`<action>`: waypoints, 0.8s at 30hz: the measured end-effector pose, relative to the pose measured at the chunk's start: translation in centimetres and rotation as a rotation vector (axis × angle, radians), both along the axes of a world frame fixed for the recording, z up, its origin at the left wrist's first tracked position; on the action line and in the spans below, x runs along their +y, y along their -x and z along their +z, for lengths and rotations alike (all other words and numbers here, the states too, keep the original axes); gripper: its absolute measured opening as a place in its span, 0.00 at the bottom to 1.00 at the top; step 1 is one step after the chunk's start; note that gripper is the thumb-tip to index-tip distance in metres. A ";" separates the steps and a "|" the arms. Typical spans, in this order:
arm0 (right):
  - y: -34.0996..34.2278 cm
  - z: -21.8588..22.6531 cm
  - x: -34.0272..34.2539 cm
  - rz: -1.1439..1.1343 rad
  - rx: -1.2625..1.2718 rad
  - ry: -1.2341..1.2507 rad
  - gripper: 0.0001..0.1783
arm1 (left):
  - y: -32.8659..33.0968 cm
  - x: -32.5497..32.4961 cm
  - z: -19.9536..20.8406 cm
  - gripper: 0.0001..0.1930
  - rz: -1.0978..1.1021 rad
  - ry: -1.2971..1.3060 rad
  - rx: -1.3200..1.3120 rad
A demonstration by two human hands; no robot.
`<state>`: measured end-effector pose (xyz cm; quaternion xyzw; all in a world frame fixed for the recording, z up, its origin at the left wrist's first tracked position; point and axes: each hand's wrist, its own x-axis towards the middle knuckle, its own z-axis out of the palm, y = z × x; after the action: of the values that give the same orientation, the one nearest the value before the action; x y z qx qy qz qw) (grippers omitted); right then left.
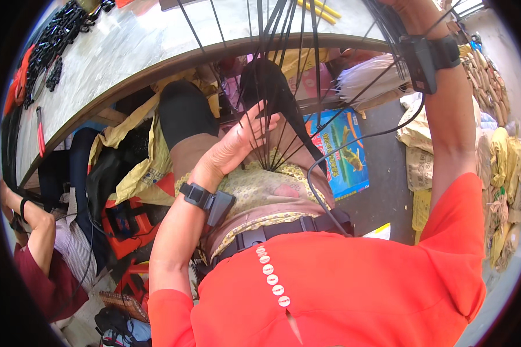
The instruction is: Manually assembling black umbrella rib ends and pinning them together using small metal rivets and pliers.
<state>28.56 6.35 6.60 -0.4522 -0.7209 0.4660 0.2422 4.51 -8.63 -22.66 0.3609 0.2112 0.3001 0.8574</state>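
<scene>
Long thin black strands [283, 58] fan out from my lap up over the table edge; their lower ends gather on the patterned yellow cloth [237, 188]. My left hand [237, 139] is beside them, its fingers stretched out and touching some strands, not closed round them. My right hand [408, 11] is at the top right, cut by the picture's edge, so its fingers are hidden. Close to it hangs a denser bunch of black strands [388, 29]. Each wrist wears a dark strapped device.
The pale table [127, 52] bears yellow rods [321, 10], a heap of black pieces [61, 43] and red-handled pliers [40, 130]. Under it are yellow sacks [150, 156]. A blue printed bag [341, 153] lies right of my knees. Another person's arm [37, 225] is at left.
</scene>
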 end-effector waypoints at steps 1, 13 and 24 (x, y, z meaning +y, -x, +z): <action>-0.4 -0.2 0.1 0.005 0.026 0.011 0.18 | -0.1 0.0 -0.1 0.66 -0.013 -0.005 -0.006; -4.2 1.0 -1.8 -0.126 0.277 -0.001 0.12 | -3.8 -0.6 1.7 0.61 -0.110 -0.072 0.109; -5.3 0.6 -3.7 -0.321 0.406 -0.151 0.11 | -5.1 0.2 2.6 0.17 0.032 -0.128 0.302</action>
<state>33.89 2.66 7.18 -0.4384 -0.6095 0.4476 0.4858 9.59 -8.46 -20.01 0.4523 0.3237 0.2689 0.7864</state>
